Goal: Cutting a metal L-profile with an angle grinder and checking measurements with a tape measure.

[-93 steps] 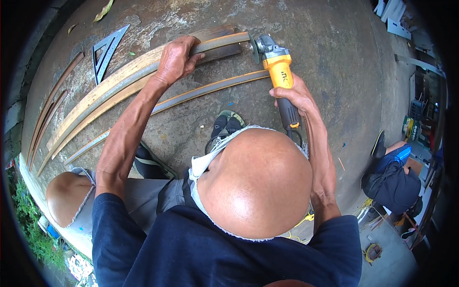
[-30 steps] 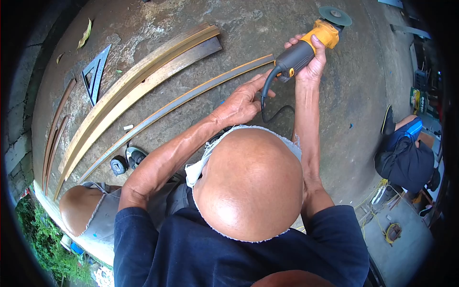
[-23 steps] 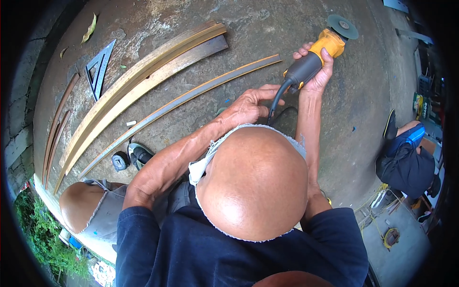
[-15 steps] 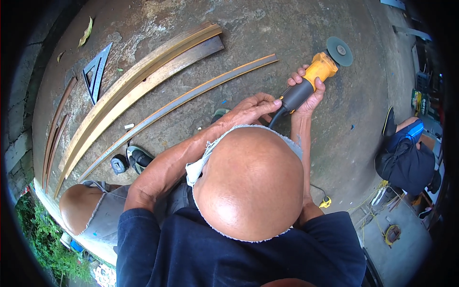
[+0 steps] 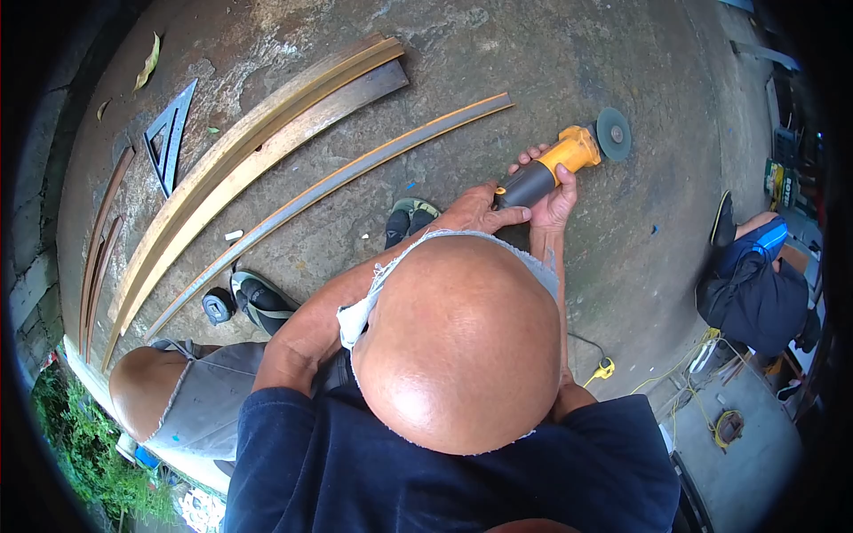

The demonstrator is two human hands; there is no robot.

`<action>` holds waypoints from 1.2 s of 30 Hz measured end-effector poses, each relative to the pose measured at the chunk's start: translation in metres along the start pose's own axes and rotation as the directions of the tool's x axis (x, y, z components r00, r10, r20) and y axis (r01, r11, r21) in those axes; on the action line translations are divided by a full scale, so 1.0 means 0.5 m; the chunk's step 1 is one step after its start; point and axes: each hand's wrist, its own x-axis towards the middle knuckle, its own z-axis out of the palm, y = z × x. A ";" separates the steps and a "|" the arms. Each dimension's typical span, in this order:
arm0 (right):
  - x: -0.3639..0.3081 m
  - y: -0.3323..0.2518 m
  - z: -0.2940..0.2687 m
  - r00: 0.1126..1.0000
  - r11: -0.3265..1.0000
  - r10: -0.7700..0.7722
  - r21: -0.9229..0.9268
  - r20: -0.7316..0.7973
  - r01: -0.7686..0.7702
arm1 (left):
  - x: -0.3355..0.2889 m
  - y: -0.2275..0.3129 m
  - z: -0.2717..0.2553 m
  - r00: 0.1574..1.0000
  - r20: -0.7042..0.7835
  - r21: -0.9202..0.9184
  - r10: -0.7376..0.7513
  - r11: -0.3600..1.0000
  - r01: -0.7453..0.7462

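My right hand (image 5: 553, 202) is wrapped round the body of a yellow and dark grey angle grinder (image 5: 576, 149), fingers on its far side and thumb near the yellow head. A greenish flat disc (image 5: 613, 133) is fitted at its far end, turned to the right. At the rear end my left hand (image 5: 473, 211) grips the dark handle, its thumb lying along the near side; the power cord there is hidden. The grinder is held up over the ground, just beyond my bare raised knee (image 5: 458, 342). Left of it lies a thin metal bar (image 5: 355, 176) with rust-coloured edges.
Wooden boards (image 5: 258, 147), a blue triangular square (image 5: 169, 138), narrow brown strips (image 5: 102, 240) and a tape measure (image 5: 218, 306) lie leftward on the concrete. A yellow plug (image 5: 604, 368) is near my right arm. Another person (image 5: 760, 293) crouches at right beside tools and cords.
The grinder has come down and left, closer to my knee, with both hands. My left hand has closed further round its rear end, and the disc is tilted differently.
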 end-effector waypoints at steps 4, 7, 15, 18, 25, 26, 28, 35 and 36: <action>0.004 -0.014 -0.025 0.992 0.998 0.040 -0.047 -0.119 -0.046 | 0.022 -0.001 0.007 0.996 -0.038 0.180 0.084 0.981 -0.076; 0.001 -0.026 -0.020 0.940 0.975 0.170 -0.091 -0.294 -0.204 | 0.033 -0.003 0.009 0.994 -0.056 0.221 0.098 0.972 -0.084; 0.010 -0.059 0.013 0.873 0.760 0.054 -0.547 -0.484 -0.350 | 0.049 -0.013 0.019 0.991 -0.082 0.273 0.104 0.959 -0.078; -0.003 -0.091 0.055 0.810 0.644 0.088 -0.588 -0.580 -0.490 | 0.053 -0.011 0.024 0.997 -0.018 0.286 0.078 0.956 -0.069; 0.004 -0.068 0.062 0.676 0.634 0.123 -0.467 -0.726 -0.616 | -0.003 0.064 -0.111 0.885 0.327 0.701 -0.331 0.713 0.008; -0.002 -0.069 0.066 0.671 0.631 0.127 -0.462 -0.731 -0.623 | -0.030 0.078 -0.157 0.854 0.386 0.711 -0.350 0.702 -0.034; -0.003 -0.059 0.082 0.711 0.519 0.187 -0.547 -0.678 -0.657 | -0.076 0.038 -0.275 0.840 0.424 0.742 -0.340 0.662 -0.107; -0.019 -0.020 0.130 0.762 0.138 0.419 -0.795 -0.493 -0.591 | -0.549 0.148 -0.709 0.729 -0.175 0.696 -0.662 0.440 0.567; -0.023 -0.016 0.137 0.759 0.089 0.449 -0.822 -0.471 -0.562 | -0.602 0.131 -0.737 0.662 -0.237 0.649 -0.711 0.391 0.653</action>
